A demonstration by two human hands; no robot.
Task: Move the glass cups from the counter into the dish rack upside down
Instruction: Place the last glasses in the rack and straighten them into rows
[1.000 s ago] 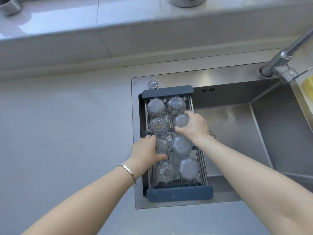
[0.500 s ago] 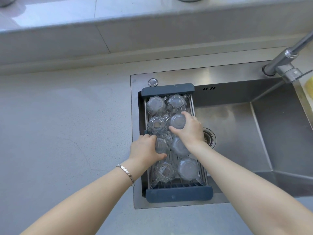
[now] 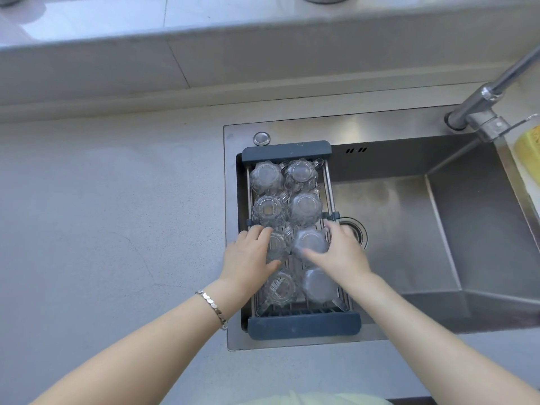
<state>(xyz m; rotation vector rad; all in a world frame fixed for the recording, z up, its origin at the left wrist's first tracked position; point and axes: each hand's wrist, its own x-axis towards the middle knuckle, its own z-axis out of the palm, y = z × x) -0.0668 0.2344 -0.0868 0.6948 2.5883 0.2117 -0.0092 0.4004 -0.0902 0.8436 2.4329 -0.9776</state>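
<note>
Both hands grip cups in the dish rack (image 3: 304, 325). The left hand (image 3: 248, 258) curls around an upturned glass cup (image 3: 276, 244) at its 2 o'clock; the right hand (image 3: 340, 252) clasps its neighbour (image 3: 309, 242) at 10 o'clock.

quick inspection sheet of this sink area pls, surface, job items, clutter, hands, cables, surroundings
surface: grey counter, no cups left on the visible part.
job's things: eight glass cups upside down, two columns of four, in the dish rack across the sink.
clutter: yellow item at the right edge, too cropped to identify.
hands: left hand on a third-row cup; right hand on its neighbour.
cables: nothing seen.
surroundings: faucet, tiled ledge behind.
</note>
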